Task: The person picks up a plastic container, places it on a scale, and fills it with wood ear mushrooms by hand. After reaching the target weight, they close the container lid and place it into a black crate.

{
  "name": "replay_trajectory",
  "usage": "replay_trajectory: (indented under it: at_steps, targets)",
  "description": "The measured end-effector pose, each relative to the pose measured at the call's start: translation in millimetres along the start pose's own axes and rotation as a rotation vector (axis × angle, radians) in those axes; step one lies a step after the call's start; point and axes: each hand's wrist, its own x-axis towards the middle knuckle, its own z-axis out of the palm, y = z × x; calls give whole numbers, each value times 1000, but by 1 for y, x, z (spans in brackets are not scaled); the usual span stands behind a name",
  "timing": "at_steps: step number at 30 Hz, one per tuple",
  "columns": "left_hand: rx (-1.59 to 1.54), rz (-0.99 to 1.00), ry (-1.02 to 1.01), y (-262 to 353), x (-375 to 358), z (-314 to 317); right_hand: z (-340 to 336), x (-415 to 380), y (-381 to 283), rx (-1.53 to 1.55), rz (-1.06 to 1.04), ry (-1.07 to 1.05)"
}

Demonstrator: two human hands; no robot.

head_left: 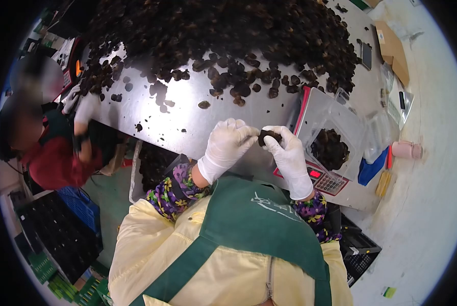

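Two gloved hands, head view: they meet above the near edge of the desk, in front of the green apron.
Right hand: its fingers are closed around one dark piece, which is grasped between the thumb and the bent fingers.
Left hand: its fingers are bent, and the thumb is drawn near to the forefinger; the tips are at the left end of the dark piece, but whether they pinch it, I cannot tell.
Dark piece, direction: its long axis goes approximately from left to right across the view; which face is turned up is too small to tell.
Scale: it is just beside the right hand, with a red lit display; above it is a clear container with dark lumps inside.
Heap: many similar pieces cover the far part of the desk.
Left side: a co-worker in red sleeves has gloved hands at the desk, well apart from these two.
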Motion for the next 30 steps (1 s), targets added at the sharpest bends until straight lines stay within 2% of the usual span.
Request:
replay_trajectory:
  at_steps: [3, 4, 6, 7, 9, 13, 15, 17, 19, 23, 25, 26, 30]
  targets:
    - [-52, -1, 19, 1, -3, 0, 2, 0, -1, -29, 33, -46]
    - [-50, -5, 20, 1, -4, 0, 3, 2, 3, 46, 23, -47]
    - [-263, -170, -52, 1, -5, 2, 2, 5, 7, 116, 11, -51]
    - [-263, -173, -47, 3, -5, 3, 2, 7, 7, 143, 39, -44]
    - [-527, -313, 29, 8, -7, 4, 3, 10, 8, 168, 66, -44]
    - [-489, -340, 5, -3, -15, 1, 6, 11, 3, 271, 153, -120]
    - [-350, -308, 60, -12, -29, -6, 8, 10, 2, 269, 200, -142]
    - [-241, -421, 162, -29, -54, -19, 4, 13, 4, 226, 139, -78]
    - [-45, -645, 274, -59, -100, -27, -2, 14, 3, 223, 131, -72]
    - [491, -890, 93, -108, -185, -64, -15, 13, 6, 232, 116, -78]
    - [679, -839, 158, -114, -192, -68, -15, 12, 3, 320, 142, -12]
    - [603, -758, 210, -122, -189, -67, -14, 11, 1, 342, 136, 6]
    - [186, -570, 226, -114, -88, -47, -17, 11, 8, 408, 138, -26]
